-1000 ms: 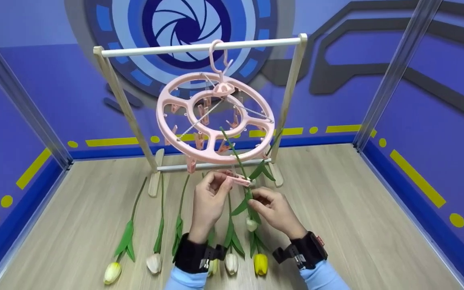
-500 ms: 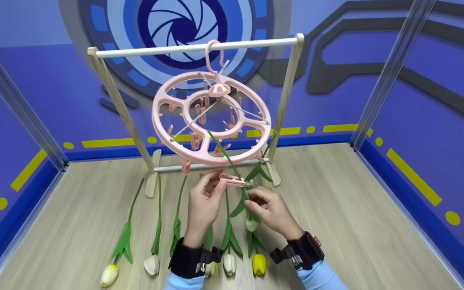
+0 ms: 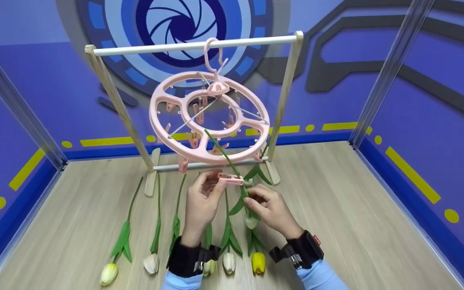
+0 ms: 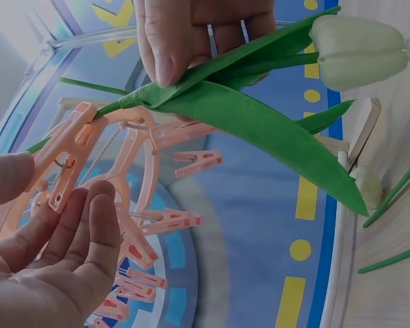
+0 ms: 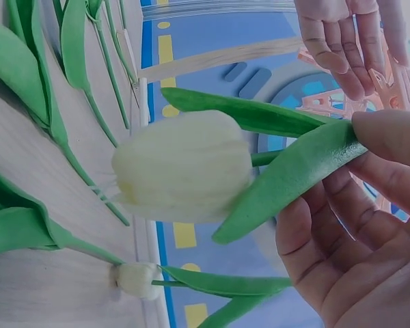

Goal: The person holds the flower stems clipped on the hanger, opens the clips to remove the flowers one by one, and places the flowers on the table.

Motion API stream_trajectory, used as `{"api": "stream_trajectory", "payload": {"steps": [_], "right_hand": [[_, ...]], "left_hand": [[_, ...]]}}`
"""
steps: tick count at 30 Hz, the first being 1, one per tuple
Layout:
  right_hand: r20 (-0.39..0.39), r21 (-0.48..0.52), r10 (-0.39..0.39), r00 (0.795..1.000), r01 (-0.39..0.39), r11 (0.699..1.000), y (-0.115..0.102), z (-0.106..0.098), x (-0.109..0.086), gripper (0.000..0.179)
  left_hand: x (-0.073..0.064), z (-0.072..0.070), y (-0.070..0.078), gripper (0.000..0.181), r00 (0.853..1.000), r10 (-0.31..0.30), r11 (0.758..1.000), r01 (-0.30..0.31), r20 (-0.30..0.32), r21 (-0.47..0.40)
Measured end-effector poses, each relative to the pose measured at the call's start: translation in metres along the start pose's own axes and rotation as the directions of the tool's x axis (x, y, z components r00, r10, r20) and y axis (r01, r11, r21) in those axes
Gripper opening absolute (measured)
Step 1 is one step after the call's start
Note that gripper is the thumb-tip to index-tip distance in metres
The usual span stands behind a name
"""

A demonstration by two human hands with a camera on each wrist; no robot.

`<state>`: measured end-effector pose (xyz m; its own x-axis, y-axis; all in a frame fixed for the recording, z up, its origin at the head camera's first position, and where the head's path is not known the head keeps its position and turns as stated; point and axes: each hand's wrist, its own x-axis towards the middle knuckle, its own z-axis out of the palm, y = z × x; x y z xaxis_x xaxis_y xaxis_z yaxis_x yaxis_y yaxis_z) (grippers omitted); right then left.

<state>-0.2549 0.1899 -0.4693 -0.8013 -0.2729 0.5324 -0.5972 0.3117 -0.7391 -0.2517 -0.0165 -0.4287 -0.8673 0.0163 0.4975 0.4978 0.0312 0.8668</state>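
Observation:
My left hand [image 3: 203,203] pinches the handle end of a pink clothespin [image 4: 72,157] between thumb and fingers. The clothespin's tip meets the green stem of an artificial white tulip [image 5: 184,164]; whether it clamps the stem is unclear. That tulip hangs bloom-down, its stem end reaching up in front of the round pink hanger [image 3: 163,135]. My right hand [image 3: 270,207] pinches the tulip at its stem and leaves, just below the clothespin in the head view. Another white tulip [image 5: 138,280] hangs bloom-down beneath the hanger's right side.
A wooden rack with a white top bar [image 3: 143,49] carries the hanger, whose rim bears several more clothespins [image 3: 183,164]. Several tulips lie in a row on the table, including a yellow tulip [image 3: 258,262] and a white tulip [image 3: 151,264]. Blue panels enclose the back and sides.
The clothespin has turned more level, showing both its halves, and the tulip stem's upper end leans further left. Both hands keep their holds. The whole head view has shifted slightly.

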Motion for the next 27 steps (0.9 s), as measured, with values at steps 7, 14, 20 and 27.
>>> {"api": "stream_trajectory", "payload": {"steps": [7,14,20,27], "right_hand": [[-0.007,-0.009,-0.016,1.000,0.016,1.000,0.0003,0.0013,-0.0004,0.014],[-0.024,-0.014,-0.033,0.999,0.032,0.999,0.0008,0.0011,-0.0012,0.014],[-0.045,-0.032,-0.056,0.997,0.055,0.998,0.0010,0.0003,-0.0008,0.013],[-0.044,-0.057,-0.062,0.997,0.060,0.997,0.0010,-0.0001,-0.0009,0.013]], "left_hand": [[0.0000,-0.0006,-0.0017,0.028,1.000,-0.002,1.000,0.002,-0.011,-0.009],[0.0001,0.0006,-0.0021,0.029,1.000,0.004,1.000,-0.004,-0.009,-0.029],[-0.0002,0.0004,-0.0021,0.029,1.000,0.028,0.999,-0.029,-0.009,-0.024],[0.0005,0.0004,-0.0030,0.025,0.999,0.033,0.999,-0.034,-0.028,-0.025]]}}
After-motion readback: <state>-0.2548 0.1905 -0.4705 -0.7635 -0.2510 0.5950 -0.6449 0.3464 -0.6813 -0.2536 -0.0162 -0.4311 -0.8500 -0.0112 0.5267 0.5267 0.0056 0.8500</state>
